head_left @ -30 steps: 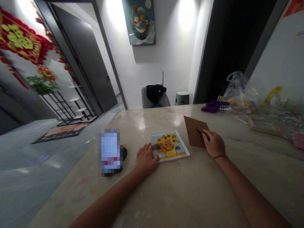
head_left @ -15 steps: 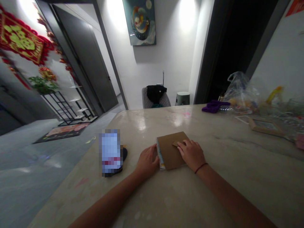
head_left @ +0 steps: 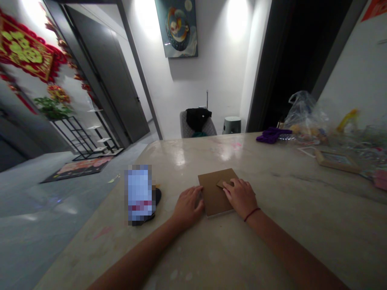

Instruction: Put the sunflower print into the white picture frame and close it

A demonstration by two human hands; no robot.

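We look down on a long, pale marble-topped table (head_left: 272, 245), with a clear plastic bag (head_left: 305, 117) bunched at its far right and a wooden picture frame (head_left: 337, 162) lying nearby. A purple cloth (head_left: 273, 135) sits just left of the bag. Near the middle of the near side lies a brown cardboard square (head_left: 215, 191), flat on the table, with a thin pale edge showing beneath it; in this dim view we can't be sure what that layer is. Our two hands are apart, neither gripping. The left hand (head_left: 189, 207) rests against the square's left edge, and the right hand (head_left: 240, 197) lies flat on its right part, with the fingers touching a small cardboard tab (head_left: 222, 184). A red cord bracelet (head_left: 251, 214) circles the right wrist.
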